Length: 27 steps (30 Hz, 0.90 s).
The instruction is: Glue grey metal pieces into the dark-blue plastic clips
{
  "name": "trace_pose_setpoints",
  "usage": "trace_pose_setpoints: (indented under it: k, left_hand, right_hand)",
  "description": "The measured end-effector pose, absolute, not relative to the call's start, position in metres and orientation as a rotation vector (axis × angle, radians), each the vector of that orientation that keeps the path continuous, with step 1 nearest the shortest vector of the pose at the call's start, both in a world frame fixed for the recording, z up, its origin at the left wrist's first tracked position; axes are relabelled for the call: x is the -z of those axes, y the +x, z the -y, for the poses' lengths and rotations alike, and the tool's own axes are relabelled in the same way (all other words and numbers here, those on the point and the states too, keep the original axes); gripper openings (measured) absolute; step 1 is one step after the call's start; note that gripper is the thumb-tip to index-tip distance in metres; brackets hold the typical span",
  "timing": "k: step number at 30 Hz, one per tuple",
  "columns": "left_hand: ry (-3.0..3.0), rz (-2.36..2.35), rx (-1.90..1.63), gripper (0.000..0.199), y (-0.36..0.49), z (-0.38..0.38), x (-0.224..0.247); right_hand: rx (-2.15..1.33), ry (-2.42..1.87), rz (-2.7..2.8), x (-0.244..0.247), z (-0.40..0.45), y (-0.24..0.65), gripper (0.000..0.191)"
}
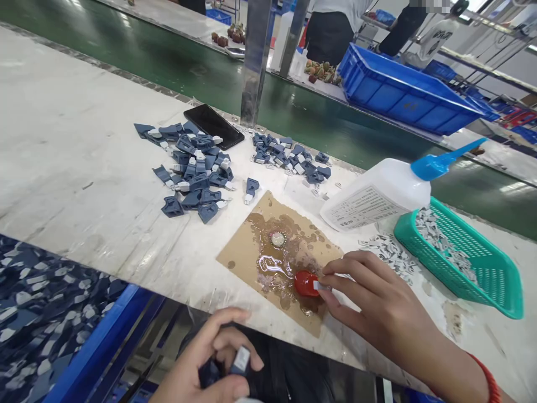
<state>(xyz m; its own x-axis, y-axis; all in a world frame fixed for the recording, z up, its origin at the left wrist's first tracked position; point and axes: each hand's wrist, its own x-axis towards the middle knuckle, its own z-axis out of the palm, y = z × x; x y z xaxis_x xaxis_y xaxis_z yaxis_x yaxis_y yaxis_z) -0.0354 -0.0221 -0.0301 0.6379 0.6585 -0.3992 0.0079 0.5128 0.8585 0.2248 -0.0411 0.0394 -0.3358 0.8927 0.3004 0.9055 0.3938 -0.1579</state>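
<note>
Head view: the right hand (369, 296) reaches onto a brown cardboard square (251, 252) lying on the white tabletop (84, 140). Its fingers (335, 268) pinch a tiny white plastic piece (322, 286) and hold it against a red round cap (305, 283), which sits in a wet, glossy puddle of glue (272, 266) on the cardboard. A small pale disc (277, 239) rests in the same puddle, a little further from the person.

The left hand (210, 364) is low, below the tabletop edge, with its fingers closed around a small dark-blue plastic part with a white end (240, 361).

Behind the cardboard lie two loose heaps of dark-blue plastic parts (197, 173), and a black phone (213, 125) lies just beyond the larger heap. A white glue bottle with a blue nozzle (377, 196) lies on its side, right of the cardboard, leaning on a teal mesh basket (482, 268) that contains small white pieces; more of them are scattered beside it. A blue bin of parts (109, 336) stands at lower left.
</note>
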Motion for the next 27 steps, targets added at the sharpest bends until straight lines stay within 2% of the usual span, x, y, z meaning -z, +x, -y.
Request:
trace_pose_setpoints:
  k: [2, 4, 12, 17, 22, 27]
  left_hand:
    - [0.619, -0.833, -0.42, 0.044, -0.032, 0.017, 0.021]
    - [0.404, -0.839, -0.36, 0.03, -0.028, 0.012, 0.016]
    - [0.163, -0.672, -0.405, 0.027, -0.025, 0.011, 0.014]
    - [0.209, -0.65, -0.433, 0.022, -0.013, 0.013, 0.007]
    - [0.445, -0.806, -0.524, 0.029, 0.002, 0.02, 0.012]
    - [0.736, -0.907, -0.545, 0.032, 0.007, 0.023, 0.011]
  right_hand:
    - [0.033, -1.57, 2.355, -0.04, 0.04, 0.224, 0.007]
    - [0.026, -1.577, 2.38, -0.039, 0.04, 0.223, 0.009]
    - [0.132, -1.555, 2.318, -0.05, 0.042, 0.222, 0.008]
    - [0.259, -1.646, 2.113, -0.053, 0.047, 0.219, 0.008]
    - [0.224, -1.649, 2.096, -0.037, 0.053, 0.212, 0.01]
    - [0.021, -1.616, 2.026, -0.04, 0.071, 0.197, 0.015]
